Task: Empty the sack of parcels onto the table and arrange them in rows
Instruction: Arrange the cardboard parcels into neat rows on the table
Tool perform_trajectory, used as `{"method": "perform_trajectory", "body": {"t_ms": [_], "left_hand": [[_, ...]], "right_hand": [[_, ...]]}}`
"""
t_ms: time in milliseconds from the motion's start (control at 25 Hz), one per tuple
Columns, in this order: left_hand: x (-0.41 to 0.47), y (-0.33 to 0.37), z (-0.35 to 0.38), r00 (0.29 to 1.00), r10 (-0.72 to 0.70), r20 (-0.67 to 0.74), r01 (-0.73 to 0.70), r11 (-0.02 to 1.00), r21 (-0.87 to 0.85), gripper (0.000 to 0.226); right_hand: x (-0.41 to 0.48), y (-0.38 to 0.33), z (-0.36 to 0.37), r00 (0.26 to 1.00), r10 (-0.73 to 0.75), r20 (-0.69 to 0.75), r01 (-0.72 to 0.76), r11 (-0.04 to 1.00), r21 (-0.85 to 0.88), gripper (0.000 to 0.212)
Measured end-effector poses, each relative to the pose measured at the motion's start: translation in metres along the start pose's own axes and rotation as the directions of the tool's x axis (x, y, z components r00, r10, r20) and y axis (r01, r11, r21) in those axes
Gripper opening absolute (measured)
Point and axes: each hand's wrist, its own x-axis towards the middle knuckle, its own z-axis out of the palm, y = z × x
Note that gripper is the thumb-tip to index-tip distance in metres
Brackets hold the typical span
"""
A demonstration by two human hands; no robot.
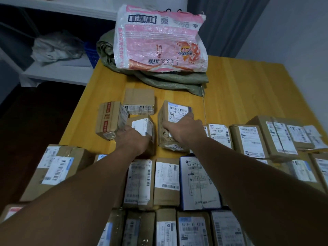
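Observation:
On the yellow wooden table [239, 86] lie several cardboard parcels with white labels. My left hand [132, 139] grips a small brown box [143, 126] near the table's middle. My right hand [182, 129] grips a taller taped parcel [174, 112] with a barcode label on top. Two loose boxes sit just beyond: a red-taped box [108, 119] on the left and a flat brown box [139, 100] behind. A pink and white sack [159, 41] rests at the far edge on a crumpled green sack [170, 80]. Rows of parcels [166, 181] fill the near side.
More parcels [276, 137] line up at the right, some stacked. A large box [56, 166] sits at the near left corner. White shelving [58, 71] with crumpled grey bags stands to the left of the table. A grey curtain [227, 25] hangs behind.

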Motion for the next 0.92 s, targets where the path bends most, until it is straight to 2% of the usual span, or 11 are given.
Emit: {"method": "perform_trajectory", "body": {"t_ms": [360, 600, 760, 920], "left_hand": [[0.005, -0.019, 0.002, 0.998, -0.036, 0.058, 0.046, 0.981, -0.190, 0.099], [0.011, -0.025, 0.003, 0.992, -0.026, 0.123, 0.047, 0.984, -0.174, 0.104], [0.010, -0.026, -0.001, 0.985, 0.014, 0.173, 0.018, 0.983, -0.183, 0.087], [0.008, -0.026, -0.005, 0.979, 0.015, 0.204, 0.039, 0.966, -0.257, 0.054]], "right_hand": [[-0.006, 0.005, 0.056, 0.998, -0.017, -0.065, 0.000, 0.966, -0.260, 0.108], [-0.014, 0.013, 0.054, 0.982, -0.183, -0.038, 0.157, 0.918, -0.364, 0.065], [-0.026, 0.020, 0.061, 0.935, -0.353, 0.041, 0.330, 0.821, -0.465, 0.048], [-0.031, 0.025, 0.059, 0.954, -0.285, 0.093, 0.297, 0.857, -0.420, 0.047]]}}
